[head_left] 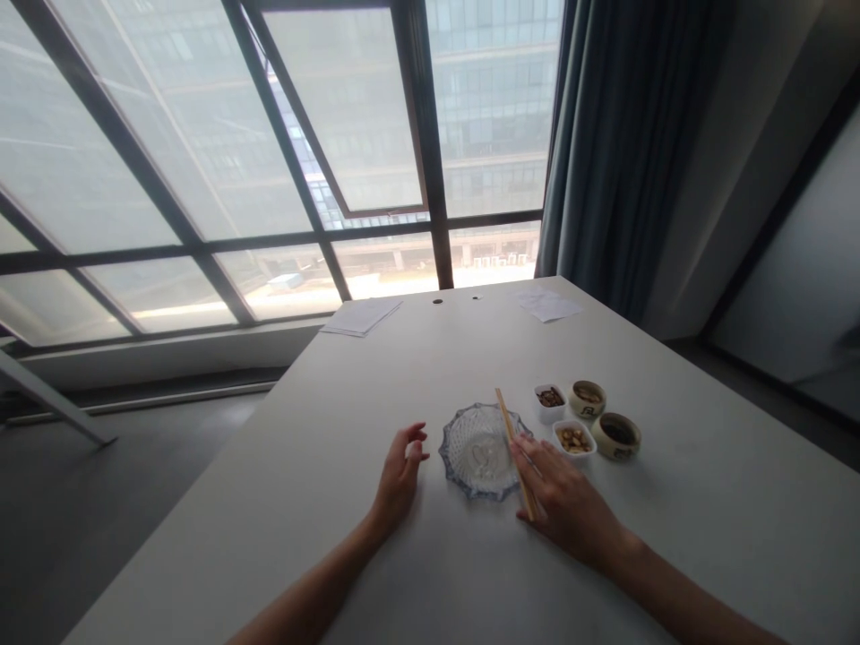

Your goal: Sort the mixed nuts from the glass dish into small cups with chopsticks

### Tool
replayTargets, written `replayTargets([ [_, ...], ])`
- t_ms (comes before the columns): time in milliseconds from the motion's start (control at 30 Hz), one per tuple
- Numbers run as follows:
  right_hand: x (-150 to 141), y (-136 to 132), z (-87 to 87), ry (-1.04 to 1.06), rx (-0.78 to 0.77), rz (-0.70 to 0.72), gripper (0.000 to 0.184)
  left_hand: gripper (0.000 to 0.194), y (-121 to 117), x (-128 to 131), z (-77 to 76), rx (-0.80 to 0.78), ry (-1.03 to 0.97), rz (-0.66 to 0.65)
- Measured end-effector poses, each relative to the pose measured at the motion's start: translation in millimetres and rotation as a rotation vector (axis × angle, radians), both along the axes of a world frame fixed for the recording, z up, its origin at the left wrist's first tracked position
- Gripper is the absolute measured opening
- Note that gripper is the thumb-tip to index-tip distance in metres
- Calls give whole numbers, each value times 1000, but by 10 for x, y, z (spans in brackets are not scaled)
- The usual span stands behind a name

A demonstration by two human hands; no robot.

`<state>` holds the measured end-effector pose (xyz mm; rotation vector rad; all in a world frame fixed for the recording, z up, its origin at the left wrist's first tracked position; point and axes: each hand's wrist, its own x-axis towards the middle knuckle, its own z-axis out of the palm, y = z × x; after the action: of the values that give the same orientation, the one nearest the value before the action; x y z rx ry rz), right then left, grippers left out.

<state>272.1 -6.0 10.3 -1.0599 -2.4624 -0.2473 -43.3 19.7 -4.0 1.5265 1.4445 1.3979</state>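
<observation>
A clear glass bowl (482, 452) with a scalloped rim stands on the white table. My right hand (561, 497) is closed on a pair of wooden chopsticks (506, 414), which slant over the bowl's right rim. To the left of the bowl, a short gap away, my left hand (401, 470) is held with loosely bent fingers apart and nothing in it. Beyond my right hand are a white dish of pale brown pieces (574, 439) and a white dish of dark pieces (550, 399). Beside them stand two cream cups, a nearer cup (616, 437) and a farther cup (587, 399), with dark contents I cannot make out.
The white table (269, 537) reaches towards large windows. Papers (363, 316) lie at its far left corner, and another sheet (549, 305) at the far right. Two small round spots, one dark (437, 302), sit near the far edge. A dark curtain (611, 161) hangs behind.
</observation>
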Motion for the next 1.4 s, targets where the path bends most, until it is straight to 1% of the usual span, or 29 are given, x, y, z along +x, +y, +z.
replayTargets([
  [33, 66, -56, 12, 5, 7, 1, 82, 45, 5, -55, 13, 2, 62, 12],
  [100, 236, -196, 11, 32, 19, -1, 78, 46, -34, -159, 21, -12, 194, 13],
  [167, 411, -346, -50, 94, 17, -25, 71, 51, -158, -230, -17, -33, 323, -11],
  [233, 539, -475, -169, 160, -18, -75, 66, 59, -356, -252, -107, -60, 439, -55],
  [300, 599, -561, -309, 181, -106, -126, 65, 63, -576, -241, -233, -84, 534, -102],
  [367, 601, -605, -416, 144, -247, -141, 65, 66, -755, -225, -360, -100, 626, -139],
  [400, 591, -615, -447, 116, -325, -136, 64, 66, -817, -221, -412, -94, 786, -147],
  [467, 563, -620, -461, 79, -451, -124, 62, 65, -881, -221, -482, -64, 1022, -132],
  [533, 541, -620, -437, 85, -511, -125, 59, 65, -889, -223, -500, -38, 1144, -115],
  [600, 533, -622, -411, 115, -528, -135, 58, 64, -877, -214, -480, -22, 1132, -108],
  [700, 543, -627, -397, 195, -547, -133, 55, 62, -865, -180, -415, -9, 1036, -107],
  [767, 543, -621, -381, 331, -575, -142, 50, 59, -867, -153, -348, 1, 996, -95],
  [833, 510, -593, -330, 560, -669, -160, 45, 54, -871, -117, -241, 21, 957, -73],
  [867, 474, -570, -289, 707, -776, -177, 46, 51, -874, -89, -168, 36, 931, -64],
  [933, 354, -504, -181, 981, -1076, -216, 53, 46, -872, 2, 11, 75, 871, -62],
  [1000, 187, -420, -71, 1131, -1365, -240, 59, 39, -852, 149, 206, 108, 811, -90],
  [1067, 9, -328, 14, 1152, -1532, -223, 60, 31, -796, 339, 375, 127, 747, -137],
  [1100, -70, -281, 44, 1146, -1579, -205, 58, 28, -751, 440, 439, 132, 713, -159],
  [1167, -186, -196, 83, 1157, -1656, -173, 52, 21, -633, 629, 519, 122, 641, -189],
  [1200, -219, -160, 97, 1166, -1676, -157, 49, 17, -565, 708, 538, 109, 603, -194],
  [1267, -234, -112, 131, 1186, -1693, -113, 46, 24, -428, 832, 551, 75, 522, -185],
  [1333, -206, -108, 182, 1200, -1688, -51, 49, 30, -313, 919, 553, 29, 423, -193],
  [1400, -176, -151, 257, 1199, -1681, 10, 54, 32, -239, 994, 562, -35, 301, -247],
])
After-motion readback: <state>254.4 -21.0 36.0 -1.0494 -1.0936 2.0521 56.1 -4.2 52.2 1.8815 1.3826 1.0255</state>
